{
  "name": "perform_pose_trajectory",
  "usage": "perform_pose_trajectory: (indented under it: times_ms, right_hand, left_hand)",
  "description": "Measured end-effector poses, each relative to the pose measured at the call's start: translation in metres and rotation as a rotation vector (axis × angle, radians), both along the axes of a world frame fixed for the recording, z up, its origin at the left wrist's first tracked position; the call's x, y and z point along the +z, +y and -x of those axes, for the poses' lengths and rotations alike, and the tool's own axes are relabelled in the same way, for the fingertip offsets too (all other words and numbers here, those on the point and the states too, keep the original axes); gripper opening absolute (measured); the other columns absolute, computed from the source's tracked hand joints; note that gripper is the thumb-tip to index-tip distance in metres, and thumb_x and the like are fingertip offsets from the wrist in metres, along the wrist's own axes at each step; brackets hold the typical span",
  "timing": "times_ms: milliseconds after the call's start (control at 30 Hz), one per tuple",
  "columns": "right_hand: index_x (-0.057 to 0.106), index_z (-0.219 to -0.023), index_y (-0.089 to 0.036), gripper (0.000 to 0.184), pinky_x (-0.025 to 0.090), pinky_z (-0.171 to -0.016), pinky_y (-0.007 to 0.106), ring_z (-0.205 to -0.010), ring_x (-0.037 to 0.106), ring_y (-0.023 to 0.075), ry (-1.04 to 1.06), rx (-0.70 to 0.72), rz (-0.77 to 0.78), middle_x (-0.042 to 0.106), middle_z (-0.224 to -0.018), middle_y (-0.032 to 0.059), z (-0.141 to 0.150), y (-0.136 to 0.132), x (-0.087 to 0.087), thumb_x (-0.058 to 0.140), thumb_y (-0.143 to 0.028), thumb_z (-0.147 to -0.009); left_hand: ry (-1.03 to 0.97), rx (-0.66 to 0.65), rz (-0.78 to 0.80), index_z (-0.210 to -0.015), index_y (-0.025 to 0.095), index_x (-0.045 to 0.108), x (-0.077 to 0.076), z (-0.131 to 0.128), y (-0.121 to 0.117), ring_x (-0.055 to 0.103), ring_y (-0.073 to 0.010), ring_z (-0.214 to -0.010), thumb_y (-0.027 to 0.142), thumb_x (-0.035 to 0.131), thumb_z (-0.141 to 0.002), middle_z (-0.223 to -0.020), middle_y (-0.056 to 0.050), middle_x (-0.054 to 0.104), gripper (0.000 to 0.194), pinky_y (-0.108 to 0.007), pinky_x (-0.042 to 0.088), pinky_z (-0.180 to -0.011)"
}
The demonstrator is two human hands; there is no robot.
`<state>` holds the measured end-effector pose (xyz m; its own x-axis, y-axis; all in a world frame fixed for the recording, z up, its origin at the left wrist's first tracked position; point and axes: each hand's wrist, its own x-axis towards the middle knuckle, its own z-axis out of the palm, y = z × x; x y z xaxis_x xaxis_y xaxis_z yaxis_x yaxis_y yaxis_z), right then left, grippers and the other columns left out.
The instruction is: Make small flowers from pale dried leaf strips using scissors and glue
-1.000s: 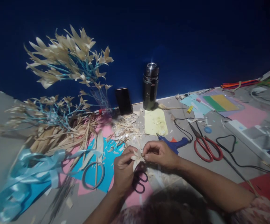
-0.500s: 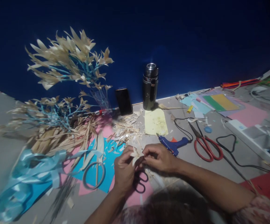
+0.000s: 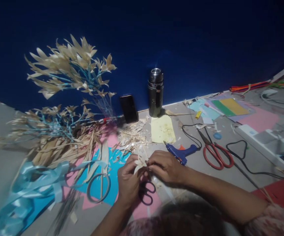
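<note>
In the head view, the left hand (image 3: 128, 178) and right hand (image 3: 167, 167) pinch a small cream petalled flower (image 3: 140, 163) between them, above dark-handled scissors (image 3: 147, 193) and near a blue glue gun (image 3: 182, 153) on the grey table (image 3: 193, 182).

Pale petaled flower (image 3: 141, 163) between left hand (image 3: 129, 178) and right hand (image 3: 165, 166), blue glue gun (image 3: 181, 153) near

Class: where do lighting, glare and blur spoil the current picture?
Head view: the blue wall fades almost to black at top right; light glints atop the flask; the light blue ribbon smears at lower left; the pale flower looks soft-edged.
</note>
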<state>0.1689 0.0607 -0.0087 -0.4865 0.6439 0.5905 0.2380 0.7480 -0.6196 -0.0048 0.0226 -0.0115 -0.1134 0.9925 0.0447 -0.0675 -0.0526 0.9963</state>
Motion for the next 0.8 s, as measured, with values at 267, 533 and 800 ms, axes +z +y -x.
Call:
perform_pose_trajectory:
  times_ms: [267, 533, 800]
  right_hand:
    - [0.068, -0.091, -0.018, 0.017, 0.053, -0.067, 0.029, -0.073, 0.067, 0.0183, 0.093, -0.085, -0.106, 0.072, -0.078, 0.0068, -0.0003, 0.0070, -0.0075, 0.053, -0.011, -0.097]
    - [0.068, -0.091, -0.019, 0.019, 0.055, -0.069, 0.029, -0.075, 0.070, 0.0177, 0.103, -0.103, -0.128, 0.074, -0.080, 0.0056, -0.0011, 0.0080, -0.0049, 0.053, -0.008, -0.095]
    - [0.068, -0.086, -0.018, 0.017, 0.055, -0.069, 0.029, -0.073, 0.070, 0.0184, 0.061, -0.122, -0.088, 0.074, -0.079, 0.0061, -0.0014, 0.0081, -0.0098, 0.055, -0.010, -0.094]
  left_hand:
    - [0.273, -0.055, -0.221, -0.098, 0.025, 0.084, -0.0006, 0.0060, -0.0035, 0.072, -0.0248, -0.094, 0.017, 0.068, -0.087, -0.101, -0.009, 0.078, 0.022, -0.035, 0.060, -0.079]
    - [0.562, -0.002, -0.485, -0.107, 0.025, 0.081, -0.0066, 0.0100, -0.0027, 0.078, -0.0221, -0.077, 0.012, 0.057, -0.091, -0.091, -0.006, 0.083, 0.031, -0.031, 0.062, -0.071]
    - [0.320, 0.001, -0.231, -0.160, 0.025, 0.028, -0.0021, 0.0029, -0.0034, 0.076, -0.0186, -0.088, 0.018, 0.057, -0.091, -0.114, -0.009, 0.079, 0.075, -0.029, 0.060, -0.075]
